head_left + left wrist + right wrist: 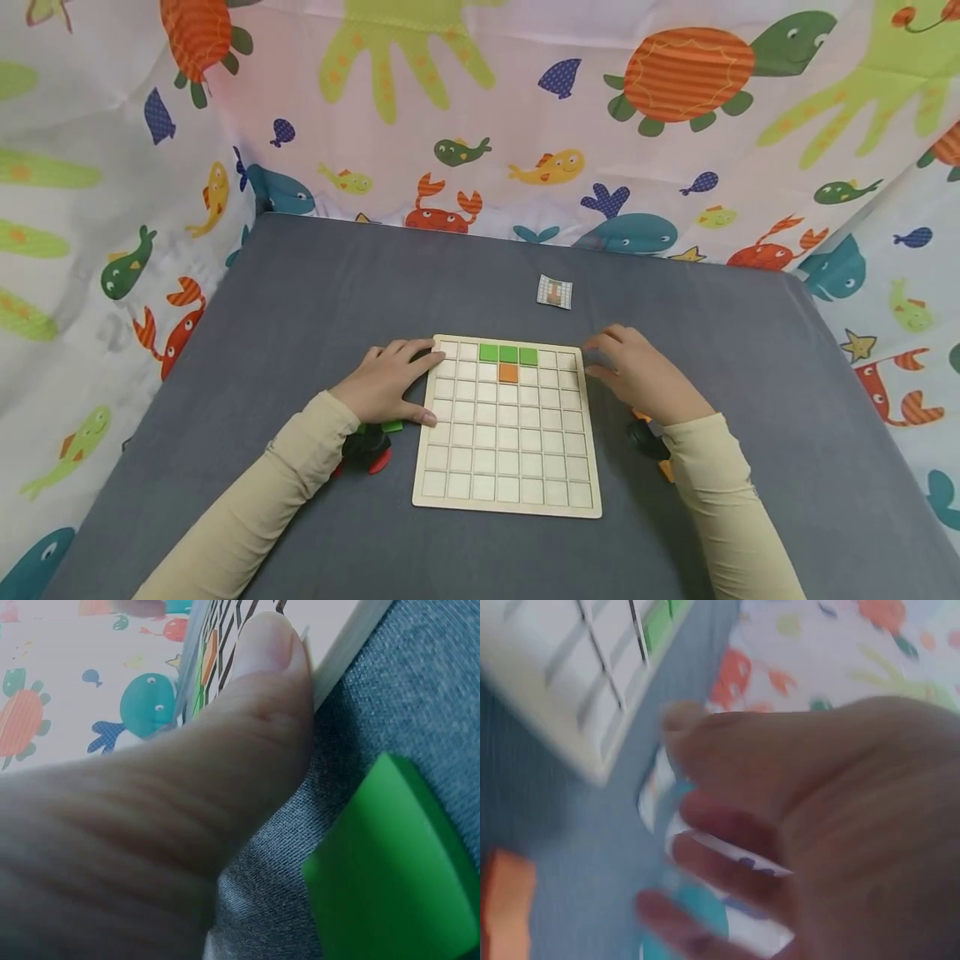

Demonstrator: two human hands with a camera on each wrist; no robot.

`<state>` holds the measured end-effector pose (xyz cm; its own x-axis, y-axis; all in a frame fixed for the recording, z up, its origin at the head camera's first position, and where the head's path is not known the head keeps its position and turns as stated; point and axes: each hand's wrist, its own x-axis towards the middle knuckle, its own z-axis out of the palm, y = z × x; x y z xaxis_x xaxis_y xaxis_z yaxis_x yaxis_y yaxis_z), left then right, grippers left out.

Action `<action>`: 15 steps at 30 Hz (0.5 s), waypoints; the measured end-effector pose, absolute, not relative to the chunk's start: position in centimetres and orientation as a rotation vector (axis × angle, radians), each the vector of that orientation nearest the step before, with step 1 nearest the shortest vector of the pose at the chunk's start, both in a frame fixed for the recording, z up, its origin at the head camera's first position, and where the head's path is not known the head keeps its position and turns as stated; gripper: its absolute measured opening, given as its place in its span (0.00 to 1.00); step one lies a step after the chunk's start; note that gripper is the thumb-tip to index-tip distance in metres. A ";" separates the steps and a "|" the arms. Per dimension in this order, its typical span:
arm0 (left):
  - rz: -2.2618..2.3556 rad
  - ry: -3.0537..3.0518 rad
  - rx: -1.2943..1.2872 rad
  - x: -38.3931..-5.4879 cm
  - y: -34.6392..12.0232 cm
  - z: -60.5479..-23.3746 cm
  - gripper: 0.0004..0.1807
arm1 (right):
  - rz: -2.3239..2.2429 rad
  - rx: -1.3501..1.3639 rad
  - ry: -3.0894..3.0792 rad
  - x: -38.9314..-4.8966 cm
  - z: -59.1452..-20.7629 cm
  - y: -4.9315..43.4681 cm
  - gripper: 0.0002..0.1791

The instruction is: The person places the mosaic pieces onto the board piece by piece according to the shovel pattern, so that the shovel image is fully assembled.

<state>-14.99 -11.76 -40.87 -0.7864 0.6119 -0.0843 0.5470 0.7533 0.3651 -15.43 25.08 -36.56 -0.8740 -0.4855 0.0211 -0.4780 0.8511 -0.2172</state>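
Note:
A light wooden grid board lies on the grey table. Three green tiles sit side by side in its far row, with one orange tile below the middle one. My left hand rests spread along the board's left edge, its thumb on the rim. Beside the far right corner is my right hand, fingers loosely bent and apart, nothing between them. The right wrist view is blurred and shows that hand a little away from the board.
A small printed pattern card lies beyond the board. Left of the board are a loose green tile and red pieces, partly covered by the left wrist. Orange pieces lie under the right wrist. Patterned cloth surrounds the table.

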 end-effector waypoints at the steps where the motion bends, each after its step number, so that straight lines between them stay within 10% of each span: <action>1: 0.481 2.755 0.929 -15.0 -11.6 -41.0 0.51 | -0.326 -0.680 2.973 -15.3 -36.4 26.0 0.19; 15: 0.505 2.791 0.949 -14.9 -11.4 -41.8 0.50 | -0.347 -0.430 2.822 -15.7 -37.2 31.8 0.16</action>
